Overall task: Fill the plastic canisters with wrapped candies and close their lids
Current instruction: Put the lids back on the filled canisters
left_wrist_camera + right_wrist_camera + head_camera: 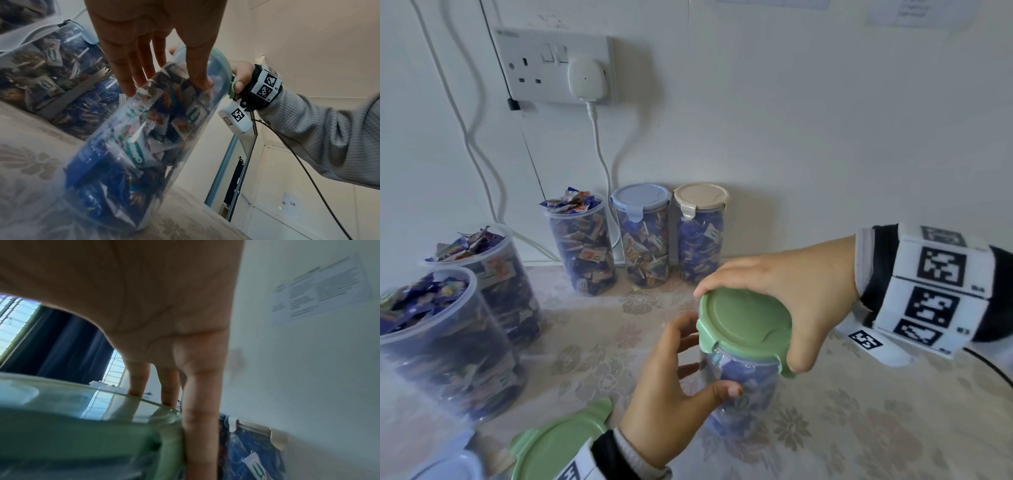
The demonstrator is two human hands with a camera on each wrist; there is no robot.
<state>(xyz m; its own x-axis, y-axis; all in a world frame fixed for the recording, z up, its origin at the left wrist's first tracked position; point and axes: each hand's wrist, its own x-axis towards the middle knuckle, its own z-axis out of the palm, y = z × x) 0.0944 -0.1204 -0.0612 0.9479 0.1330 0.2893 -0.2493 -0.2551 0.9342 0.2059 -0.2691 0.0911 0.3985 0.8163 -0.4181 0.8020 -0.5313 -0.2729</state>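
A clear plastic canister [743,394] full of blue-wrapped candies stands on the table in front of me, with a green lid [744,323] on top. My left hand [674,380] grips the canister's side, thumb in front and fingers behind; the left wrist view shows the canister [144,138] under my fingers [127,84]. My right hand [774,291] curls over the lid, thumb on a side latch and fingers on the far rim. In the right wrist view, my fingers [199,426] lie on the green lid [82,426].
Two closed canisters, one with a blue lid [642,198] and one with a beige lid [700,197], stand at the wall. Three open, heaped canisters [580,246] stand to the left. A spare green lid [558,445] lies near my left wrist. Cables hang from a wall socket [554,65].
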